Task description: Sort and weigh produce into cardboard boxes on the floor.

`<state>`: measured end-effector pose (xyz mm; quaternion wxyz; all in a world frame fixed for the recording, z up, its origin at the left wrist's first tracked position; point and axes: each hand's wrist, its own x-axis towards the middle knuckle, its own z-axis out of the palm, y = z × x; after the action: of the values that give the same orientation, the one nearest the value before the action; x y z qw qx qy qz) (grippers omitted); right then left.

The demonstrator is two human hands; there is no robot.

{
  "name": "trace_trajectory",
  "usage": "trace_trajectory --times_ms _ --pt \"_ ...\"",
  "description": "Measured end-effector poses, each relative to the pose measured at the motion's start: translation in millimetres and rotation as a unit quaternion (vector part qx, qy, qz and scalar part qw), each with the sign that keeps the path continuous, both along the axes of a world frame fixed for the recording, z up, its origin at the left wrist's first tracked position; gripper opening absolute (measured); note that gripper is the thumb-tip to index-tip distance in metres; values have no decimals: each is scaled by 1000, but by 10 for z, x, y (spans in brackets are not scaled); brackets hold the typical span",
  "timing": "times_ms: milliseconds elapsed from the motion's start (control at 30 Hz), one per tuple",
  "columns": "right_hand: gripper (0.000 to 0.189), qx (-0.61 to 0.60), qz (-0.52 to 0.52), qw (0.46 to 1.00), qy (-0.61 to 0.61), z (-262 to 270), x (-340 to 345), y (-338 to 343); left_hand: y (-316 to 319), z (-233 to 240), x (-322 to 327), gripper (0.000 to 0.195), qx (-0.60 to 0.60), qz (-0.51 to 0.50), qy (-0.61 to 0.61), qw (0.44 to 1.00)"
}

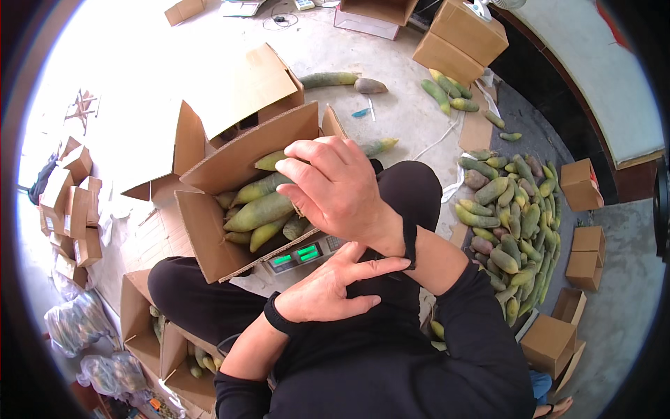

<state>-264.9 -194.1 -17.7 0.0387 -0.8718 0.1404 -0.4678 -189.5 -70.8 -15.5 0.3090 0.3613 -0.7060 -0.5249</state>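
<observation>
My left hand point(330, 288) reaches across with its fingers apart, and the index fingertip touches a black wristband point(410, 243) on my right wrist. A second black band point(277, 314) circles my left wrist. Slightly curled and with nothing visible in it, my right hand point(337, 188) is raised over the edge of an open cardboard box point(209, 241). Inside lie several green radishes point(261, 211), partly hidden by that hand. Below the box a digital scale point(296, 256) shows lit green displays, its keypad partly covered.
A large pile of green radishes point(515, 230) lies to the right. Another open carton point(251, 78) stands beyond the box, with a long radish point(330, 79) on the floor beside it. Small cartons point(78, 204) and filled plastic bags point(78, 319) are at left. Part of another person's hand point(561, 406) shows lower right.
</observation>
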Motion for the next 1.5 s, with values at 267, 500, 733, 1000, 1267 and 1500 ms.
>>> trace_trajectory --times_ms 267,500,733,1000,1267,1500 --pt "25 776 253 530 -233 -71 31 137 -6 -154 -47 63 -11 -5 93 996" --pt "21 808 296 405 -310 -168 37 103 42 -203 -85 60 23 18 148 989" --pt "19 142 -1 989 -49 -124 68 37 30 -247 -118 56 52 15 160 986" --pt "11 605 123 768 -170 -134 8 -12 91 -377 -103 52 58 71 179 980" --pt "15 668 93 718 -175 -318 -170 -105 59 -412 107 47 57 209 110 970" --pt "35 758 157 610 -169 -240 -286 549 -113 -360 396 45 -91 473 181 857"
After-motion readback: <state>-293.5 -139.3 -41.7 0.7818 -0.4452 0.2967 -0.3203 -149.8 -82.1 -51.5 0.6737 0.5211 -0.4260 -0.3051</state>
